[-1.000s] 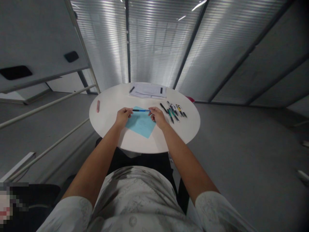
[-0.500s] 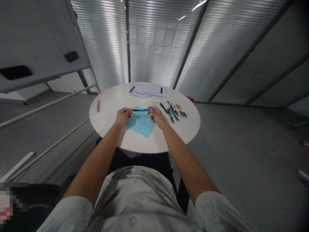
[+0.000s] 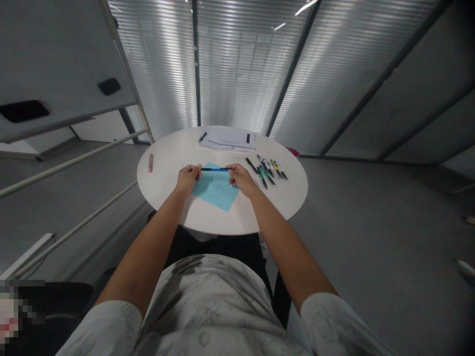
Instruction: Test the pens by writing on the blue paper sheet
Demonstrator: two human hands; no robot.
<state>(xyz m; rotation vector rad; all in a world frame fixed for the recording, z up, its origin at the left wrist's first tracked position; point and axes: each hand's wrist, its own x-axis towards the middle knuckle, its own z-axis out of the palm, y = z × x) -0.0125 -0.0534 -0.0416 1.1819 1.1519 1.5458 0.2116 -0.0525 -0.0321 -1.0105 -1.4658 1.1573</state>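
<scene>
A blue and black pen (image 3: 215,169) is held level between my two hands, over the far part of a light blue sheet of paper (image 3: 218,192). My left hand (image 3: 188,179) pinches its black end between thumb and fingers. At the other end, my right hand (image 3: 241,178) has its thumb and fingertips closed on the pen. The ends themselves are covered by my fingers. Faint marks, too small to read, show on the blue sheet.
Several pens and markers (image 3: 265,170) lie in a group on the right of the round white table (image 3: 174,148). White papers (image 3: 226,138) with a dark pen (image 3: 203,137) on them lie at the back. A pinkish stick-like item (image 3: 151,162) is at the left.
The pen has shifted slightly left with my left hand. My right-hand fingers, somewhat spread earlier, have closed in on the pen's right end.
</scene>
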